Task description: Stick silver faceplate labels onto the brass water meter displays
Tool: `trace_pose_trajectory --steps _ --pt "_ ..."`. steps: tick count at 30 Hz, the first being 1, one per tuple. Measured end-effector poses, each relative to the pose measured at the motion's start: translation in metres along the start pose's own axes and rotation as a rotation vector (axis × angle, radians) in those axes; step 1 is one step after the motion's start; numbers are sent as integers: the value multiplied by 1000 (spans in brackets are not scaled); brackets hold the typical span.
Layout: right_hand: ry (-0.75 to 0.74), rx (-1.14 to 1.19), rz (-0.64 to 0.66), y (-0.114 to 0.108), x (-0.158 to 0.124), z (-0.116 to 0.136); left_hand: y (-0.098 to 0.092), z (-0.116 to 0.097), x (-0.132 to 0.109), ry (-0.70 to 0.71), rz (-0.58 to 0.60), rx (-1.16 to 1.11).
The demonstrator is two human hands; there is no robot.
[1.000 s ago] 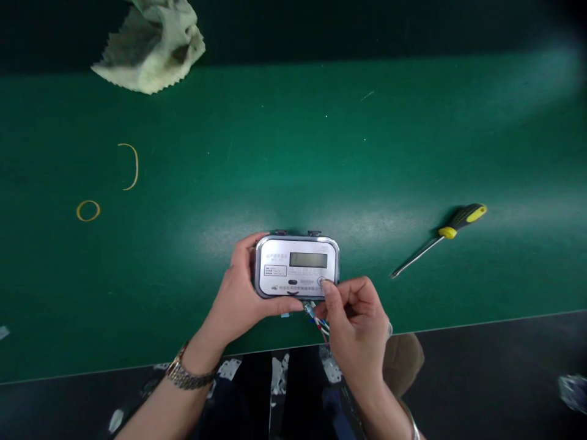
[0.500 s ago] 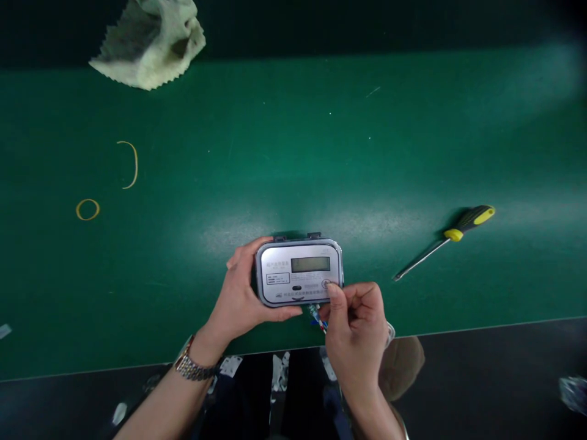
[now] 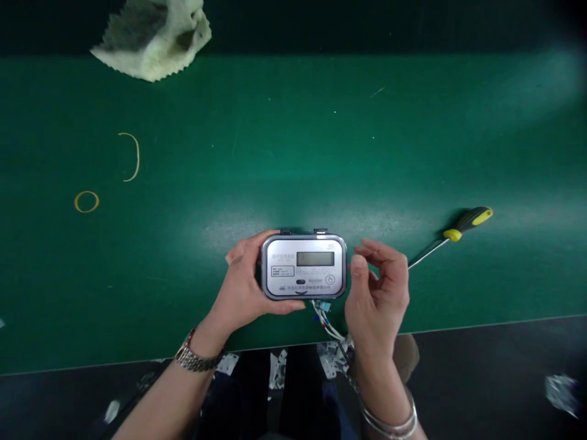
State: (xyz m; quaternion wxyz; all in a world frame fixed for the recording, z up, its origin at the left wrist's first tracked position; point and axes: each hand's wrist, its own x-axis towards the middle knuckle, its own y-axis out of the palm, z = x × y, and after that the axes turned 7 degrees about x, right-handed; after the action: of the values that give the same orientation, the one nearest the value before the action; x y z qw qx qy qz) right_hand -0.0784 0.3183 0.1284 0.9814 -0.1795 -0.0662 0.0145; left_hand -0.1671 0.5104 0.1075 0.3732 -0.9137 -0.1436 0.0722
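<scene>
Right hand moved off the meter, fingers loosely parted
Left hand gripped it over green tabletop (dark floor beyond)

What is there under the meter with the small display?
White wires and a light-blue piece show below the near edge of the meter, over the green table. The meter hides whatever is directly beneath; where the wires begin cannot be seen.

From above the near side of the flat green tabletop, one head-worn camera faces forward and steeply down, with the bare left hand and bare right hand close below.
</scene>
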Motion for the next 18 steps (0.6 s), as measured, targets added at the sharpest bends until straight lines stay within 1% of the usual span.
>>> trace_pose_trajectory --steps 1,3,5,7,12,18 --pt "-68 -13 15 -1 3 0 -1 0 0 6 7 5" --pt "-204 -110 57 -5 8 1 -2 1 0 10 20 9" --pt "-293 -224 101 -8 13 2 -2 1 0 3 23 6" --pt "-339 -274 146 -10 16 3 -1 0 -1 -8 27 1" --pt "-401 -271 295 -11 23 4 1 -2 -2 1 10 -11" --pt "-532 -277 449 -4 36 13 0 -5 -3 0 -2 32"
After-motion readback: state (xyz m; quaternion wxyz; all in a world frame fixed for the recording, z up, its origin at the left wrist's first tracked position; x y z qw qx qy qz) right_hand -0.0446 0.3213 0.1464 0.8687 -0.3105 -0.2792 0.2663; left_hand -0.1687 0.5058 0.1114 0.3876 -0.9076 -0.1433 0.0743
